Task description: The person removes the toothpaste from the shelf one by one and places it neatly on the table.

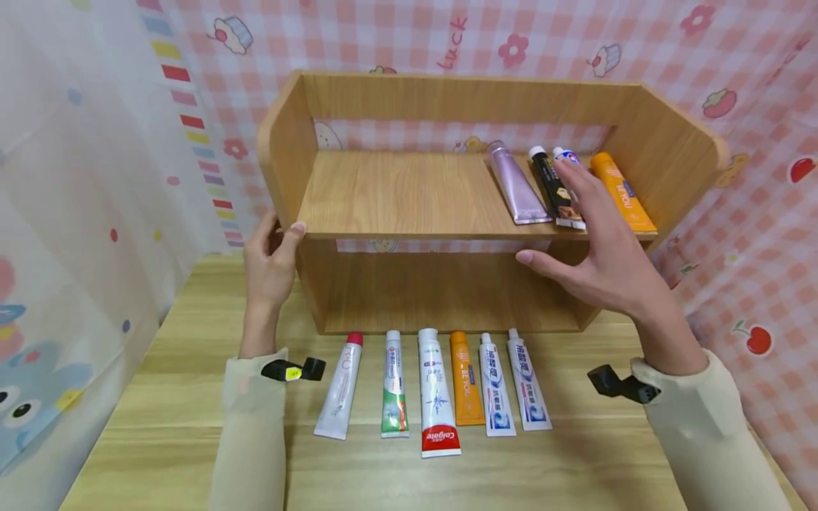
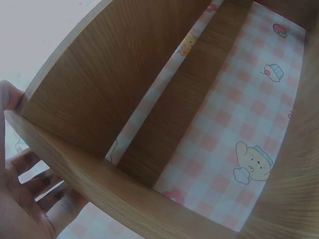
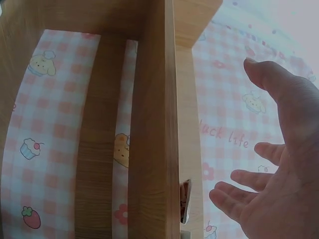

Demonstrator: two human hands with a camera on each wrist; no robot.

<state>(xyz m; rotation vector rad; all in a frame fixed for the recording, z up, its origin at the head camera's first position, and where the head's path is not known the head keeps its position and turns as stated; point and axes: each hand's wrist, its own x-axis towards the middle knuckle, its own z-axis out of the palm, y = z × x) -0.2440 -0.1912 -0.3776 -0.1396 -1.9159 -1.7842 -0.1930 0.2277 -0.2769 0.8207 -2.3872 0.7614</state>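
Note:
A two-tier wooden shelf [image 1: 409, 191] stands on the table. My left hand [image 1: 268, 259] grips its left side panel, thumb on the front edge and fingers around the outer side. Over the right end of the upper tier, my right hand [image 1: 603, 245] is held with fingers extended and thumb spread, nothing in its grasp. Near it on that tier lie a purple tube [image 1: 516, 186], a black toothpaste tube [image 1: 554, 188] and an orange toothpaste tube [image 1: 623, 193]. Beside the black one, a blue-and-white tube [image 1: 565, 153] is mostly hidden by the right hand.
Several toothpaste tubes lie in a row on the table [image 1: 575, 454] before the shelf. They include a red-capped tube [image 1: 341, 390], a large Colgate tube [image 1: 437, 397] and another orange tube [image 1: 468, 383]. A pink checked cloth [image 1: 409, 35] hangs behind the shelf.

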